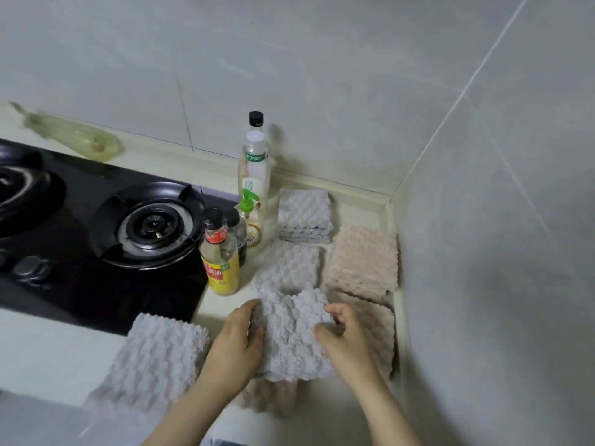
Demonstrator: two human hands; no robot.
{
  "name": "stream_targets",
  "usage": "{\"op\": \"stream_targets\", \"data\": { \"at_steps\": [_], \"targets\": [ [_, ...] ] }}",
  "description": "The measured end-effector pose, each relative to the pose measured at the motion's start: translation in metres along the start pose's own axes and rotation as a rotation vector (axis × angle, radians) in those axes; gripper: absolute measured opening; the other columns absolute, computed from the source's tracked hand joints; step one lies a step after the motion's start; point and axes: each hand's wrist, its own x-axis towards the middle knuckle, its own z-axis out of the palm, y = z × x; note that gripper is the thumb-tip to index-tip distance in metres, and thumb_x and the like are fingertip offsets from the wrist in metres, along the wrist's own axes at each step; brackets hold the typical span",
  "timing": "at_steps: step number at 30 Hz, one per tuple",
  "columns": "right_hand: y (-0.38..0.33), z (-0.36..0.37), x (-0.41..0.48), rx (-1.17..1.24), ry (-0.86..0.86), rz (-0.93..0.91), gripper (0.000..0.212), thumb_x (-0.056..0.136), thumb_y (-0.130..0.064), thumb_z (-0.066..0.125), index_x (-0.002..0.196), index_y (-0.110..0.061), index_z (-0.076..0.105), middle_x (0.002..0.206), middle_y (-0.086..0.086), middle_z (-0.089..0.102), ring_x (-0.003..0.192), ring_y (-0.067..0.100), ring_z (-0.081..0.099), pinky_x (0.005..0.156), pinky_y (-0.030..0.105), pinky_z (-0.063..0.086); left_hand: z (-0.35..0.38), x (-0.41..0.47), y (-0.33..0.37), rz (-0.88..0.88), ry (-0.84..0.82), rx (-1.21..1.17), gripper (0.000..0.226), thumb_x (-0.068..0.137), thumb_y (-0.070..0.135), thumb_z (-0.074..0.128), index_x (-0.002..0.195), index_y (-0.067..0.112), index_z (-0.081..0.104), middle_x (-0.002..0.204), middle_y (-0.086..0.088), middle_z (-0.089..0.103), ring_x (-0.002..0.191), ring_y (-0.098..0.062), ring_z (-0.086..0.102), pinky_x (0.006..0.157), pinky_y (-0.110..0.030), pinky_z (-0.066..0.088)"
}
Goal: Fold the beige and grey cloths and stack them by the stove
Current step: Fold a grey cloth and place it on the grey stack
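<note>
Both hands work over the right end of the desk [48, 352], next to the stove [80, 284].

1. Left hand [236, 344]: the fingers [256, 334] are curled over the left edge of the grey cloth [289, 339], with the thumb near its upper left corner. The grip is closed on the fabric.
2. Right hand [346, 341]: the fingers [338, 315] are bent around the right edge of the same cloth and pinch it against the thumb.
3. The grey cloth spans the gap between the two sets of fingers. It is bunched along its top edge; whether it rests on the desk or is lifted cannot be determined.

Positions relative to the fingers:
- Just beyond the fingertips lies a folded grey piece [289, 268].
- Further beyond it, against the wall, sits a grey stack [304, 217].
- Beyond the right fingers stands a beige stack [362, 262], folded square.
- A flat beige cloth [378, 329] lies under and outboard of the right fingers.
- Outboard of the left fingers, a draped grey cloth [157, 358] hangs over the front edge of the desk.
- Beyond the left fingers stand a yellow-labelled bottle [220, 262] and a tall clear bottle [256, 188], between the cloths and the burner [151, 223].
</note>
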Motion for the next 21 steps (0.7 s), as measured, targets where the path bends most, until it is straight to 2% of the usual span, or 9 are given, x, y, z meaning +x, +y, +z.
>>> {"op": "stream_targets", "data": {
  "at_steps": [4,6,8,10,14,16,19,21],
  "targets": [
    [0.004,-0.001,0.003,-0.001,0.017,-0.017,0.029,0.087,-0.016,0.063,0.111,-0.028,0.052,0.087,-0.006,0.058,0.055,0.005,0.047,0.050,0.016,0.039,0.004,0.004,-0.004,0.015,0.008,-0.010,0.043,0.095,0.018,0.046,0.138,0.024,0.040,0.133,0.002,0.051,0.100,-0.020,0.059,0.079,-0.023,0.039],
    [0.000,0.000,0.011,0.008,0.030,-0.038,0.030,0.088,-0.013,0.064,0.111,-0.028,0.052,0.087,-0.005,0.058,0.060,0.005,0.050,0.055,0.018,0.042,0.001,0.016,-0.002,0.044,0.021,-0.002,0.044,0.095,0.016,0.046,0.137,0.028,0.041,0.129,0.002,0.053,0.083,-0.017,0.057,0.071,-0.022,0.039],
    [-0.007,0.001,0.022,0.017,0.042,-0.064,0.031,0.089,-0.012,0.064,0.113,-0.027,0.052,0.093,-0.009,0.056,0.069,0.005,0.054,0.057,0.014,0.045,-0.002,0.034,0.001,0.076,0.043,0.036,0.046,0.095,0.013,0.045,0.137,0.030,0.043,0.124,0.001,0.054,0.078,-0.015,0.055,0.068,-0.022,0.039],
    [-0.014,0.003,0.034,0.028,0.061,-0.083,0.032,0.090,-0.012,0.064,0.114,-0.028,0.052,0.100,-0.011,0.054,0.077,0.005,0.056,0.058,0.011,0.046,-0.005,0.055,0.007,0.109,0.067,0.062,0.044,0.095,0.010,0.045,0.135,0.029,0.047,0.119,-0.001,0.054,0.085,-0.016,0.056,0.071,-0.023,0.039],
    [-0.022,0.009,0.070,0.051,0.110,-0.107,0.035,0.089,-0.010,0.064,0.114,-0.031,0.051,0.115,-0.011,0.051,0.096,-0.001,0.052,0.069,0.008,0.042,-0.001,0.096,0.009,0.147,0.077,0.100,0.041,0.093,0.007,0.047,0.131,0.022,0.054,0.117,-0.001,0.052,0.106,-0.019,0.052,0.079,-0.017,0.034],
    [-0.025,0.012,0.087,0.059,0.135,-0.116,0.036,0.089,-0.009,0.064,0.117,-0.028,0.052,0.117,-0.010,0.050,0.097,-0.006,0.050,0.070,0.008,0.041,0.001,0.114,0.010,0.149,0.102,0.121,0.040,0.093,0.006,0.047,0.131,0.016,0.055,0.125,-0.004,0.051,0.110,-0.023,0.053,0.082,-0.021,0.039],
    [-0.023,0.018,0.111,0.080,0.183,-0.127,0.038,0.089,-0.004,0.064,0.122,-0.019,0.054,0.119,-0.007,0.052,0.084,-0.019,0.048,0.067,0.001,0.042,0.007,0.133,0.009,0.154,0.122,0.163,0.041,0.095,0.008,0.044,0.135,0.015,0.049,0.139,-0.005,0.043,0.114,-0.025,0.054,0.086,-0.029,0.044],
    [-0.018,0.023,0.123,0.046,0.192,-0.109,0.041,0.090,-0.005,0.063,0.127,-0.019,0.053,0.124,-0.006,0.051,0.087,-0.015,0.049,0.066,-0.001,0.041,0.013,0.140,0.008,0.126,0.078,0.218,0.049,0.093,0.005,0.043,0.141,0.018,0.039,0.147,-0.004,0.031,0.120,-0.026,0.051,0.091,-0.033,0.046]
  ]
}}
